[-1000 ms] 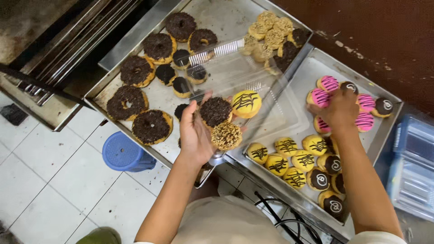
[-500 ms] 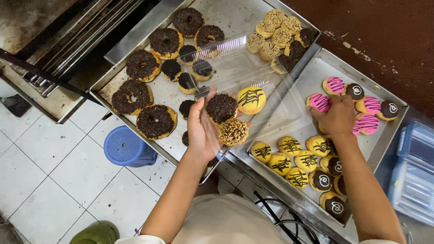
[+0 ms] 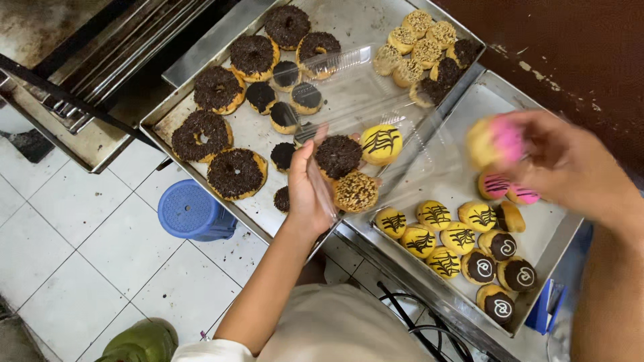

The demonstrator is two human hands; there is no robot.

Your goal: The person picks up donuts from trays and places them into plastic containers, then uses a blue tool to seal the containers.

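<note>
Filling a clear plastic clamshell box (image 3: pixel 362 127) with donuts, and I'd guess I'm maybe halfway: three sit in it so far, a chocolate-sprinkle donut (image 3: pixel 338 156), a yellow-glazed one with dark zigzag lines (image 3: pixel 381 144) and a nut-crumb one (image 3: pixel 355 191), with bare room left toward the far end of the box. My left hand (image 3: pixel 308 191) grips the near edge of the box, thumb and fingers curled around the thin plastic, holding it above the seam between the two trays. My right hand (image 3: pixel 563 164) is up over the right tray, pinching a pink-frosted donut (image 3: pixel 495 141) between fingertips; it's motion-blurred, so I can't tell the exact grip. Texture-wise the box is flimsy, glossy and see-through with a ribbed rim. The left steel tray (image 3: pixel 221 57) is dull, scuffed metal carrying big rings rough with chocolate sprinkles plus smaller dark-topped rounds, and a heap of nutty ones (image 3: pixel 419 40) at the far corner. The right steel tray (image 3: pixel 500 87) has smooth yellow-glazed rounds, glossy chocolate ones with white swirls (image 3: pixel 503 271), and two more pink ones (image 3: pixel 506 189). Below is pale tiled floor and a blue plastic stool (image 3: pixel 191 211).
</note>
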